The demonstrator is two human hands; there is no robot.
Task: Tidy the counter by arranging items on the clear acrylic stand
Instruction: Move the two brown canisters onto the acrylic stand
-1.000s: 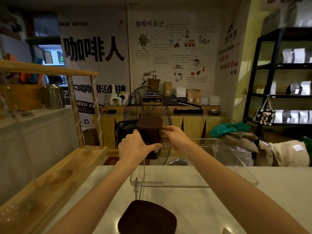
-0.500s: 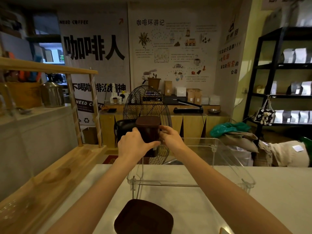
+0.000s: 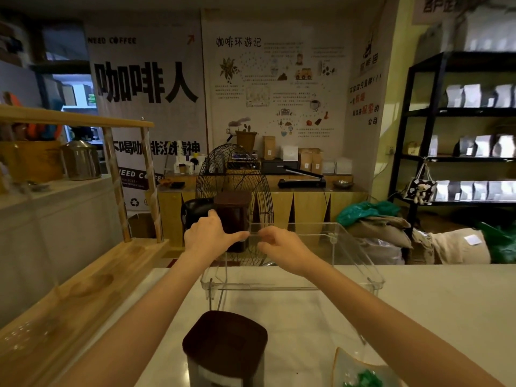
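Landmark for all positions: the clear acrylic stand (image 3: 291, 286), which rests on the pale counter (image 3: 435, 300).

Nearest the camera, in front of the stand's front edge, a second dark brown canister (image 3: 224, 346) stands upright on the counter, not yet placed. Just to its right, at the bottom edge of view, a pale dish with green contents (image 3: 360, 372) is only partly visible.

On the stand's top, at its far left corner, a dark brown canister (image 3: 232, 219) stands upright. The left hand (image 3: 209, 236) is beside the canister's left face, thumb stretched across the front low down; whether it touches cannot be told. The right hand (image 3: 282, 244) is loosely curled, holding nothing, just right of the canister and apart from it.

Judgement: the placing of the first canister is finishing, with the hands at the release. The next move calls for drawing both hands clear without nudging the canister, then reaching for the near one.

Beyond the stand, a wire fan (image 3: 234, 188) stands on the floor.
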